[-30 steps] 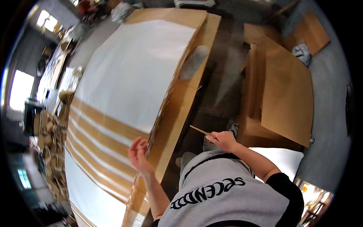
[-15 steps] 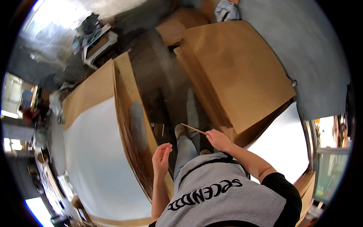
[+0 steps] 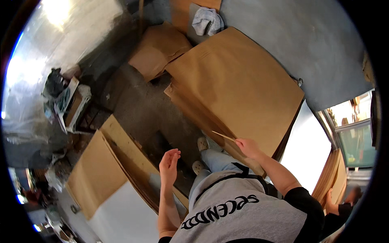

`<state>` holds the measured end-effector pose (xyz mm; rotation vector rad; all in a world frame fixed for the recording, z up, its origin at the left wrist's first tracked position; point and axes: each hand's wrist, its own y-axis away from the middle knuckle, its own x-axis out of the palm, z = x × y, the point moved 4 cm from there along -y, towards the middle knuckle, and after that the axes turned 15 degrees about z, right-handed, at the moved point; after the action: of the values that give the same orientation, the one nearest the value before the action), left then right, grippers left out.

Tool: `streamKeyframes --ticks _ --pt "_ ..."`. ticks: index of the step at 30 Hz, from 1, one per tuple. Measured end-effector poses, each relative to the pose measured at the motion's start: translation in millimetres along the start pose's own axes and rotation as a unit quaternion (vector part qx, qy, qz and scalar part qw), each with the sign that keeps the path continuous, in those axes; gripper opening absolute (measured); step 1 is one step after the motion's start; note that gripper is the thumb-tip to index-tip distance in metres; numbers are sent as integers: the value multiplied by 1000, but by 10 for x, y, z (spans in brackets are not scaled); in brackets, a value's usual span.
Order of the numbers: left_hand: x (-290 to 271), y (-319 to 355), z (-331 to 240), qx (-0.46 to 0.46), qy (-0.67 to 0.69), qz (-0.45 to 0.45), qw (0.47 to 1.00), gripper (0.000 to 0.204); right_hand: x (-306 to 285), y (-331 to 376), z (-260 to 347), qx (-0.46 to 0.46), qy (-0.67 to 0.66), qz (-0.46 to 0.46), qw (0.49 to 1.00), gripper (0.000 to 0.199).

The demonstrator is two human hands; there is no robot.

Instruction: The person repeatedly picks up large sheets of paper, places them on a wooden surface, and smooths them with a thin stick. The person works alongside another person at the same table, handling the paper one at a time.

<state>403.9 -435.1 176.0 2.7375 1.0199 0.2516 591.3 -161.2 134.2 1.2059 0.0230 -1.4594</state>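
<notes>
My right hand (image 3: pixel 248 148) is closed on a thin wooden stick (image 3: pixel 223 136), which points out to the left past my fingers. Just beyond the stick lies a tall stack of brown cardboard sheets (image 3: pixel 239 89). My left hand (image 3: pixel 169 165) is raised over the gap between the stacks, its fingers loosely bent and nothing visible in them. Below and left of it stands the other stack, with brown sheets (image 3: pixel 97 170) and a white sheet (image 3: pixel 121 216) on top.
A white sheet (image 3: pixel 306 150) lies beside the right stack. Another person's hand (image 3: pixel 330 198) touches a pile of sheets (image 3: pixel 333 172) at lower right. More cardboard (image 3: pixel 160 48) lies at the far end, near a grey cloth (image 3: pixel 207 21). A cluttered stand (image 3: pixel 73 101) is at far left.
My view has turned toward the right, and my feet have shifted. Both hands stay apart, the stick still in the right one. Another person has come into view at lower right.
</notes>
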Motion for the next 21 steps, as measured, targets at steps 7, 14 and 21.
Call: streamKeyframes --ticks 7,14,21 --pt "-174 -1034 69 -113 -9 39 993 21 -617 -1216 -346 76 20 -48 996 25" --pt "-460 -2093 -127 -144 -114 124 975 23 -1870 -2604 0 98 -17 -152 983 32" --pt "-337 -3644 -274 -60 -390 244 886 31 -2575 -3456 -172 324 -87 -193 922 32"
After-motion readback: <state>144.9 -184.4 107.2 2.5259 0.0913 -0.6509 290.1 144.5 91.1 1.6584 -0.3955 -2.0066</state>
